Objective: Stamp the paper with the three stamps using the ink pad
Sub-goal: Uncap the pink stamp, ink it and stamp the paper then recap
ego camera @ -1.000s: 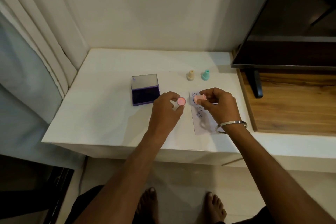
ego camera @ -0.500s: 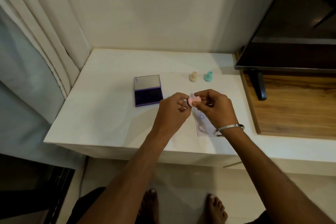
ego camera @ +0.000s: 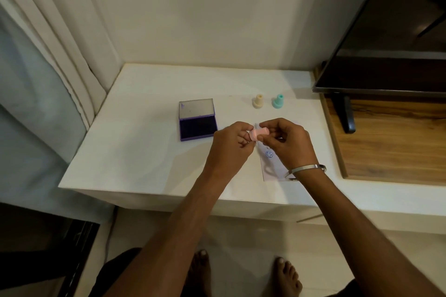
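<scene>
1. Head view: the paper (ego camera: 274, 169) lies near the tabletop's front edge, partly under the right hand (ego camera: 288, 142). One blue smiley print shows on it, w/ a hint of another just above; the rest is hidden by the hand, so I can't count them.
2. Cream stamp (ego camera: 257, 101) and teal stamp (ego camera: 278, 101) stand upright side by side toward the back edge, apart from the paper. Can't tell from here if they've been used.
3. Ink pad (ego camera: 198, 119) sits open, lid up, left of the hands, mid-tabletop.
4. Pink stamp (ego camera: 258, 134) is held sideways above the paper's top end, off the surface, between both hands.
5. Left hand (ego camera: 231, 144): fingers curled, pinching the stamp's wide end, prob. the cap.
6. Right hand: thumb & fingertips grip the handle end, wrist w/ a bangle (ego camera: 305, 171) over the paper.
7. My guess: the pink stamp is being capped or uncapped, so at least some stamping is done; whether all three are done I can't say.
</scene>
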